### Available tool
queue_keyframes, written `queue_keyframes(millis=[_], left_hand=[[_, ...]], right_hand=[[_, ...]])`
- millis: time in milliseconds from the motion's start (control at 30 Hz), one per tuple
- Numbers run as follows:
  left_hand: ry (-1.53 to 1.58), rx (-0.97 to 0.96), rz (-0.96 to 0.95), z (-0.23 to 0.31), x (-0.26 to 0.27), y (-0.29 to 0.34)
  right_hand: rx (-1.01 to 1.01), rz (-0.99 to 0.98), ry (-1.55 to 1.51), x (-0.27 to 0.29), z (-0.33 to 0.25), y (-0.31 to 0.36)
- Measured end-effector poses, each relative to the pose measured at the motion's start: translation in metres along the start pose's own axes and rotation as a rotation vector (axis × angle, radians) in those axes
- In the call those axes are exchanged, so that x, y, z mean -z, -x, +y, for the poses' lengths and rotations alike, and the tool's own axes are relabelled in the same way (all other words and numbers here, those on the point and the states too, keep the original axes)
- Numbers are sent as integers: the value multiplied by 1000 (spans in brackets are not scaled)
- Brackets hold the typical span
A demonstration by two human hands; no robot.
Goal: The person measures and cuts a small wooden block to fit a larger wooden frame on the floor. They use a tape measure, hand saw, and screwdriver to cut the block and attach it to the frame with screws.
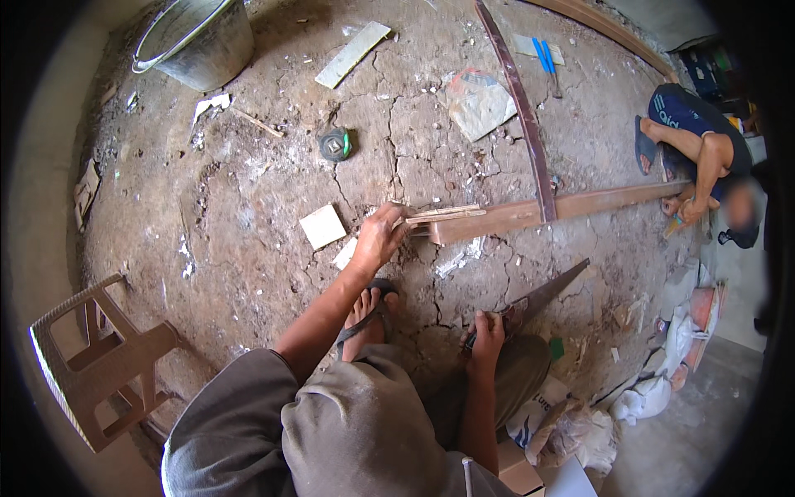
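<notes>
My left hand (381,238) is closed on the left end of some thin wooden strips (451,214). These strips lie along the top of a long reddish-brown wooden beam (497,221), near its left end. In my right hand (487,338) is the handle of a handsaw (551,294). Its blade points up and to the right, below the beam and apart from it. A dark brown wooden strip (522,112) lies across the beam, one end resting at its near side.
A co-worker (712,149) crouches at the beam's right end. A tape measure (335,144), a bucket (203,58), scrap boards (352,55) and a blue-handled tool (544,56) lie on cracked ground. A brown plastic stool (103,356) is at left; plastic bags (580,435) are at lower right.
</notes>
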State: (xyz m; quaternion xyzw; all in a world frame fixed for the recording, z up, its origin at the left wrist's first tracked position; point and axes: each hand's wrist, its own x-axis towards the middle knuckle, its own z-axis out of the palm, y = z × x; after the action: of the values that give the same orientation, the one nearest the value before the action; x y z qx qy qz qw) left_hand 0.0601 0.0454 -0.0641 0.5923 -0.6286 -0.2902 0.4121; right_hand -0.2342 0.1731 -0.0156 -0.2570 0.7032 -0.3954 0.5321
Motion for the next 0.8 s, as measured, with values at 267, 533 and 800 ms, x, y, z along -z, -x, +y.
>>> queue_keyframes(millis=[267, 533, 800], left_hand=[[67, 199, 294, 27, -28, 13], [323, 392, 192, 31, -22, 30], [404, 390, 128, 44, -38, 37]], right_hand=[[65, -83, 111, -14, -5, -14], [17, -149, 239, -38, 0, -17], [12, -76, 215, -27, 12, -20]])
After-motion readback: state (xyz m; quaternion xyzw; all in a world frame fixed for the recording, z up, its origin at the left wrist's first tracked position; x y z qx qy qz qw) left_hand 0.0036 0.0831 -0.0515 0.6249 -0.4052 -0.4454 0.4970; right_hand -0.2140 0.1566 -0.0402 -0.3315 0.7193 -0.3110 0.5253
